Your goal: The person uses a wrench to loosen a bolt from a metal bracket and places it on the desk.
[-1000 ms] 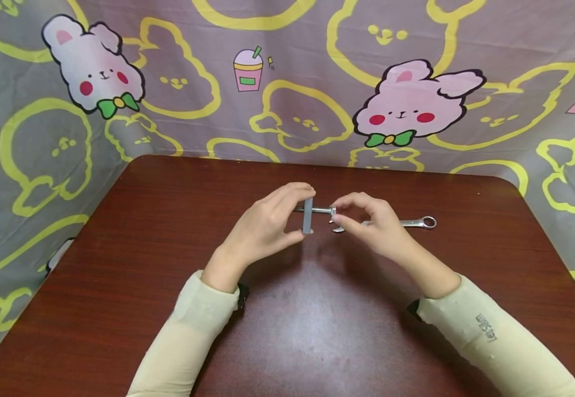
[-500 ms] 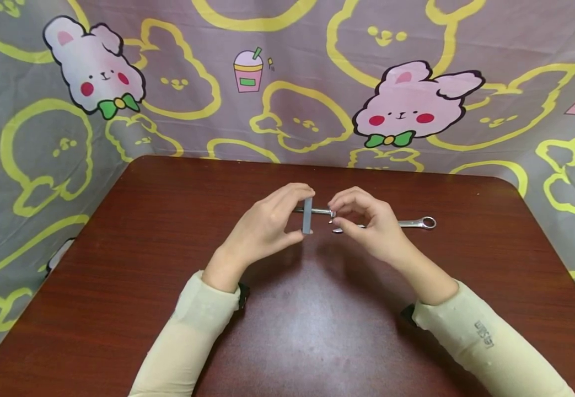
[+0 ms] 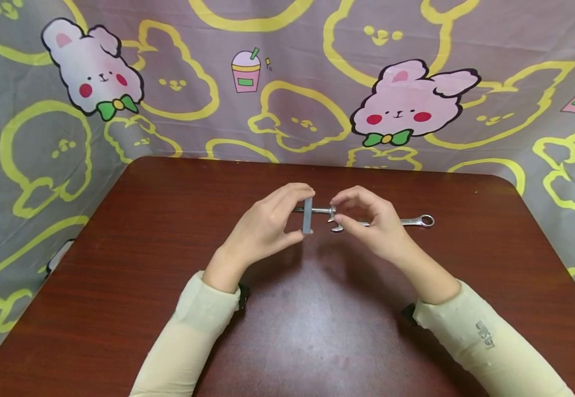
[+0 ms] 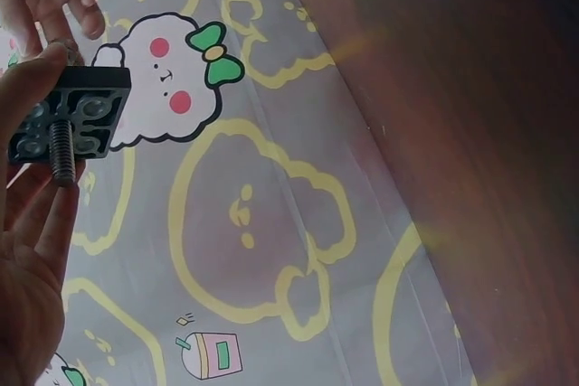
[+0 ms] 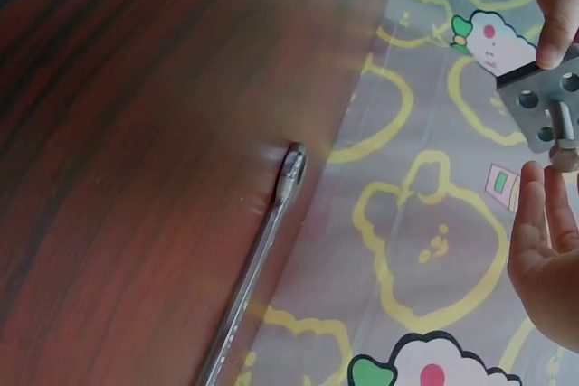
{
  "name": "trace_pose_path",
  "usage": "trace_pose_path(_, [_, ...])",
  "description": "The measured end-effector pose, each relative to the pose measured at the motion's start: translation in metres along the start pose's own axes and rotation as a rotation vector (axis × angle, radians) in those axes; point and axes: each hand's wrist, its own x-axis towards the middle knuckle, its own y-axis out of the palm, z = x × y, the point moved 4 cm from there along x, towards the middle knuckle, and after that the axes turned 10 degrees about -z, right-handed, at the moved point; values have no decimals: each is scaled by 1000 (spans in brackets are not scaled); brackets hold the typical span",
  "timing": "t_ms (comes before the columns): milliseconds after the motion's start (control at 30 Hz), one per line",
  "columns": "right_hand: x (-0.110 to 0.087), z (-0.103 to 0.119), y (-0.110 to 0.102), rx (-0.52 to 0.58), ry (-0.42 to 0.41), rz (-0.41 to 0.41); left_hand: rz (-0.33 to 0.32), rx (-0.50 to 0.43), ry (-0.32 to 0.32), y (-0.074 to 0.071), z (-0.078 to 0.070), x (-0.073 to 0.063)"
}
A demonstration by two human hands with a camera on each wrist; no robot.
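Observation:
My left hand [image 3: 266, 223] grips a small grey square plate [image 3: 307, 218] by its edges, thumb below and fingers above in the head view. A silver hex bolt [image 3: 321, 210] runs through the plate. Its threaded shank [image 4: 61, 155] sticks out of the plate's ribbed face in the left wrist view. In the right wrist view the plate's flat face [image 5: 517, 89] shows round holes, with the bolt head [image 5: 564, 158] standing off it. My right hand [image 3: 377, 223] pinches the bolt head between thumb and fingertips.
A silver combination wrench [image 3: 413, 222] lies on the dark red-brown table [image 3: 168, 220] behind my right hand, its ring end pointing right. A patterned cloth [image 3: 292, 66] hangs along the back and sides of the table.
My right fingers have shifted slightly around the bolt head, lifting a little and then closing in on it again. The left hand and the plate have kept their place.

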Motion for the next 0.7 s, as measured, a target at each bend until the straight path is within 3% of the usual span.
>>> trace_pose_path(267, [-1,-11,2,-66,84,-6,-21,11,4,-2,-1,1])
trace_pose_path(500, [-3,-18,8,-1,179,10,-34,9,6,-2,-2,2])
trace_pose_path(700, [-3,-18,8,24,172,5,-36,14,9,-2,-2,1])
